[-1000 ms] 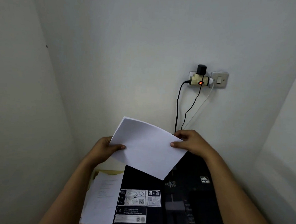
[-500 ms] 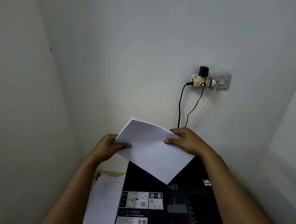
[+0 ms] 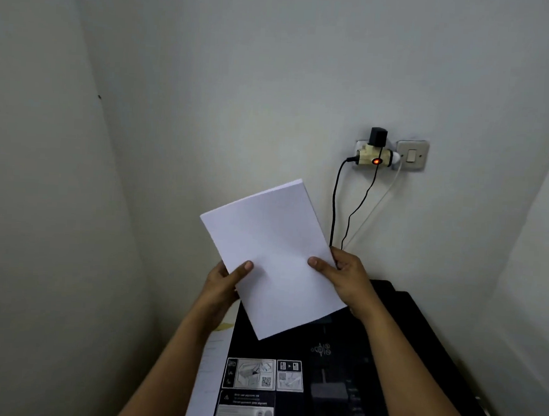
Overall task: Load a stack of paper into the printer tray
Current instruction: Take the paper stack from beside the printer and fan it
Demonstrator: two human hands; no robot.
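A thin stack of white paper [image 3: 273, 256] is held up in the air above the black printer [image 3: 337, 372], long side nearly upright and tilted to the left. My left hand [image 3: 223, 282] grips its lower left edge, thumb on the front sheet. On the lower right edge my right hand [image 3: 346, 276] holds it the same way. The printer's flat top carries white instruction stickers [image 3: 250, 373]. Its paper tray is not visible from here.
White walls close in on the left, back and right. A wall socket with a lit adapter [image 3: 376, 156] and a switch [image 3: 411, 155] sits above the printer, with cables [image 3: 334, 205] hanging down behind it. Printed sheets [image 3: 208, 380] lie left of the printer.
Both hands have turned the paper stack from a diagonal, lying pose to a more upright one and raised it. My grips have slid to its lower edges.
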